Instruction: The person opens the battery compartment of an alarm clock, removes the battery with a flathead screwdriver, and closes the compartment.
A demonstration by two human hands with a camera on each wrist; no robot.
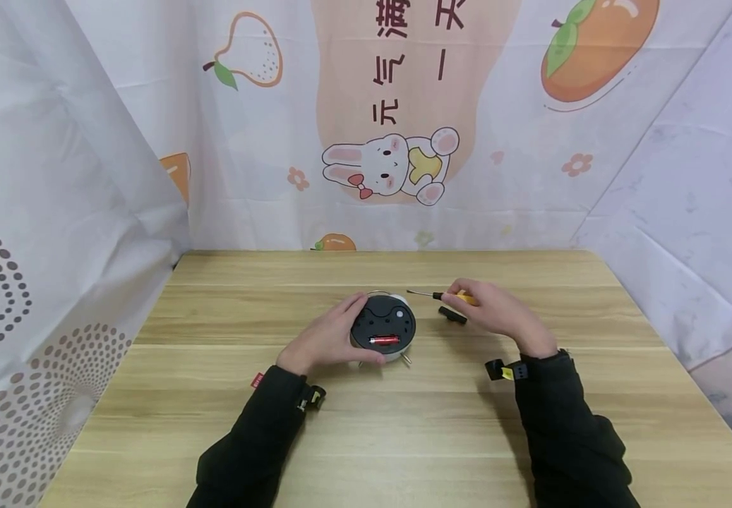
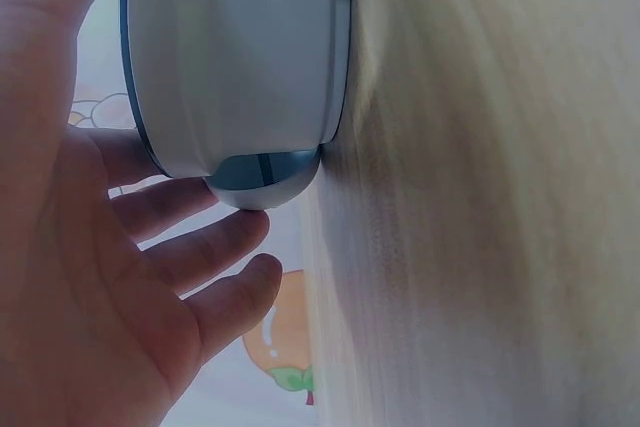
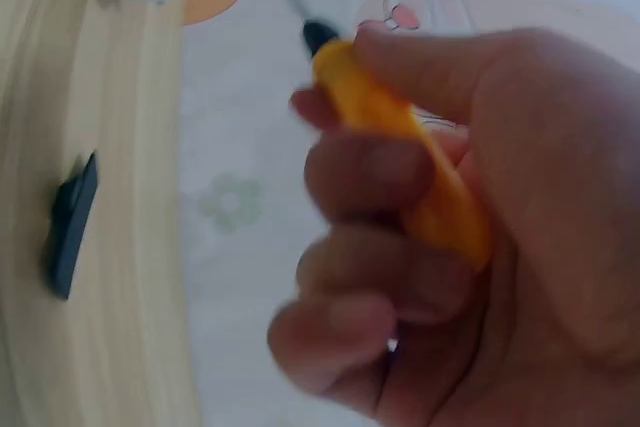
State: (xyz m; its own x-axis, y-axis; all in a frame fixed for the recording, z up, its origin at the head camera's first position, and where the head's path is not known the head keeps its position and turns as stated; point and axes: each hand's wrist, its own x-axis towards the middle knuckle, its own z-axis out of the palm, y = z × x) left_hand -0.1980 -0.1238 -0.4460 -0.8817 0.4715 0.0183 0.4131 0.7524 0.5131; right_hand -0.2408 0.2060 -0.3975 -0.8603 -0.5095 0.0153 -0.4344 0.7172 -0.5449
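Observation:
A white twin-bell alarm clock (image 1: 375, 310) lies face down on the table, its dark back turned up. In its open battery slot sits a red battery (image 1: 384, 340). My left hand (image 1: 330, 337) grips the clock from the left, thumb at the near edge and fingers round the far side. The left wrist view shows the clock's white side and a rounded bell (image 2: 268, 194) near the fingers. Raised to the right, my right hand (image 1: 495, 308) holds a screwdriver (image 3: 362, 97) by its yellow handle, the metal shaft pointing left toward the clock.
A small black battery cover (image 1: 452, 315) lies on the wooden table (image 1: 404, 437), just below the screwdriver. Behind the table hangs a white printed curtain (image 1: 245, 176), with more fabric at both sides. A small red tag (image 1: 257, 380) shows beside the left sleeve.

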